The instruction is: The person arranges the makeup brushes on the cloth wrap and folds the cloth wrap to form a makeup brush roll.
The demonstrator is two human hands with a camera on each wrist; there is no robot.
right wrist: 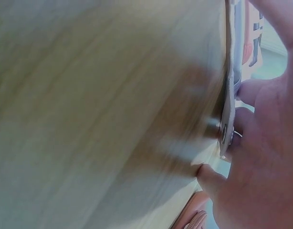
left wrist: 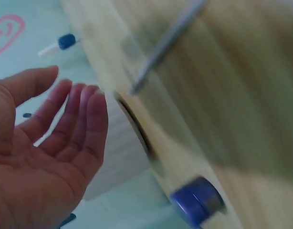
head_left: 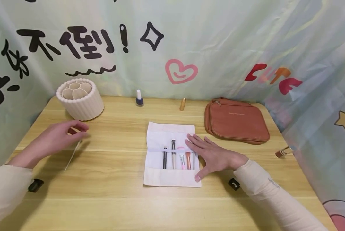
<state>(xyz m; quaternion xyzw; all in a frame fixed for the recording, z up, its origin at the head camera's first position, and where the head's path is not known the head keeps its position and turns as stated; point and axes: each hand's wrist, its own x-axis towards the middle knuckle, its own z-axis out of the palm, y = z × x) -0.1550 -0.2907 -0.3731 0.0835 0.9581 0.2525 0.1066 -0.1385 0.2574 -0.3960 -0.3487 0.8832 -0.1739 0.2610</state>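
My left hand (head_left: 59,136) hovers over the left side of the table, fingers loosely bent. In the left wrist view nothing shows between its thumb and fingers. A thin pale stick (head_left: 73,155) lies on the wood just below it; the left wrist view shows this stick (left wrist: 168,45) apart from the fingers. With fingers spread, my right hand (head_left: 215,155) rests on the right edge of an unfolded white brush roll (head_left: 156,138). The roll's band holds several slim tools, including a black pencil-like one (head_left: 165,158), a dark-tipped brush (head_left: 173,157) and a reddish brush (head_left: 188,158).
A white ribbed pot (head_left: 84,104) stands back left. Nail polish (head_left: 139,101) and a gold lipstick-like tube (head_left: 182,104) stand at the back. A brown zipped case (head_left: 238,120) lies back right, a small tube (head_left: 283,152) by the right edge. A blue jar (left wrist: 198,200) shows in the left wrist view.
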